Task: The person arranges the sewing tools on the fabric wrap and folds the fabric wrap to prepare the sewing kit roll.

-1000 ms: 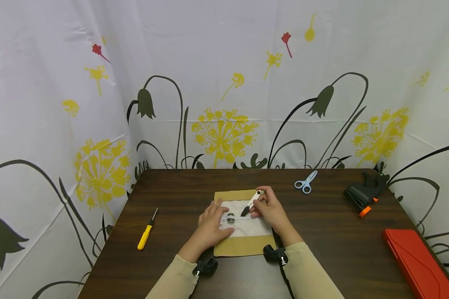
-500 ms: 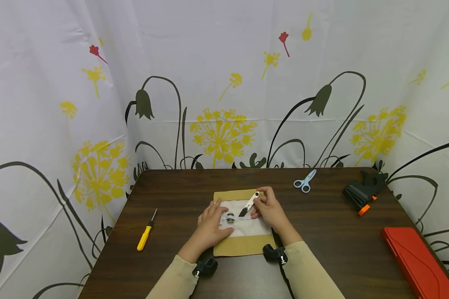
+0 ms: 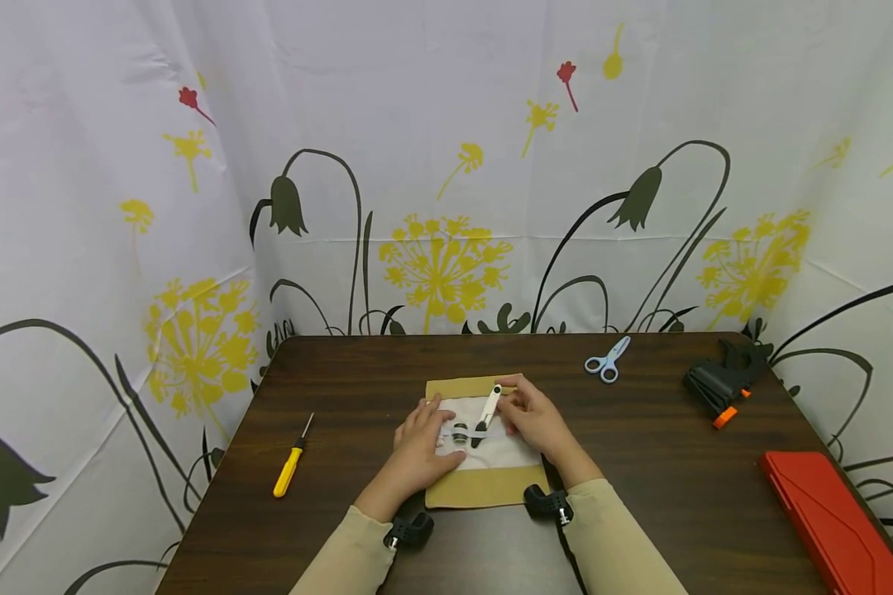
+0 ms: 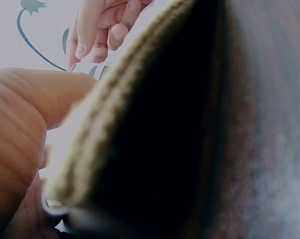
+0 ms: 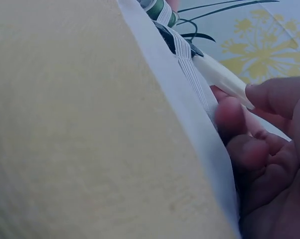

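A tan and white cloth case point(image 3: 485, 489) lies flat before me. Across its white middle runs an elastic band point(image 5: 195, 82), with a green thread spool point(image 3: 459, 433) held under it. My right hand point(image 3: 539, 421) pinches a slim white-handled tool point(image 3: 490, 403) between thumb and fingers. Its dark tip point(image 3: 479, 436) passes beneath the band, just right of the spool; the tool's exact kind is unclear. My left hand point(image 3: 418, 450) rests on the case's left side, thumb and fingers spread around the spool. In the left wrist view the case's edge point(image 4: 115, 104) hides much of the work.
A yellow screwdriver point(image 3: 288, 469) lies to the left on the dark wooden table point(image 3: 357, 372). Light blue scissors point(image 3: 608, 360) are at the back right. Farther right are a black clamp-like tool with orange tips point(image 3: 722, 384) and a red case point(image 3: 826, 516).
My right hand has shifted left and turned the white-handled tool more upright. The tool's dark tip has moved left and down, under the elastic band. My left hand stays in place.
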`<state>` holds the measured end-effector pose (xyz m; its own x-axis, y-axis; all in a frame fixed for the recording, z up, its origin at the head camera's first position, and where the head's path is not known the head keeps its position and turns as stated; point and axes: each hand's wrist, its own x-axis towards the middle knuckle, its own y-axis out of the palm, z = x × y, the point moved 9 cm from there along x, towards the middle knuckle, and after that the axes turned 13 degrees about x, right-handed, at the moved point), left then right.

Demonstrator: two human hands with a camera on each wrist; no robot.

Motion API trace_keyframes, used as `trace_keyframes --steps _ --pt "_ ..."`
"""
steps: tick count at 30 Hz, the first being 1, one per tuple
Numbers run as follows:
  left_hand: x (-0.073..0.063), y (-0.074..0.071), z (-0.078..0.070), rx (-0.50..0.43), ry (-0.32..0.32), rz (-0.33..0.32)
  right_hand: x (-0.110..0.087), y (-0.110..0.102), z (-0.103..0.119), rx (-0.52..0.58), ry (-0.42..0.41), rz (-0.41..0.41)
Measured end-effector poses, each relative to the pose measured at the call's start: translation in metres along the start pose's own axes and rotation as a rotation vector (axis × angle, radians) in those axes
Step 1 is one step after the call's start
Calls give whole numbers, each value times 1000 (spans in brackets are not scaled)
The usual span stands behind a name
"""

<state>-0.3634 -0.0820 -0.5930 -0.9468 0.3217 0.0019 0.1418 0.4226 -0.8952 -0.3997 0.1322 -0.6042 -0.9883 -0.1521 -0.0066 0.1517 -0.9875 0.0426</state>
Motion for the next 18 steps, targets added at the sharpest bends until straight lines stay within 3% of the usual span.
trace_keyframes --steps 9,18 --pt "-3 -1 -4 -29 11 -14 0 9 -2 -131 6 96" --pt "-2 -2 -3 -9 7 -13 -1 12 -1 -186 1 127"
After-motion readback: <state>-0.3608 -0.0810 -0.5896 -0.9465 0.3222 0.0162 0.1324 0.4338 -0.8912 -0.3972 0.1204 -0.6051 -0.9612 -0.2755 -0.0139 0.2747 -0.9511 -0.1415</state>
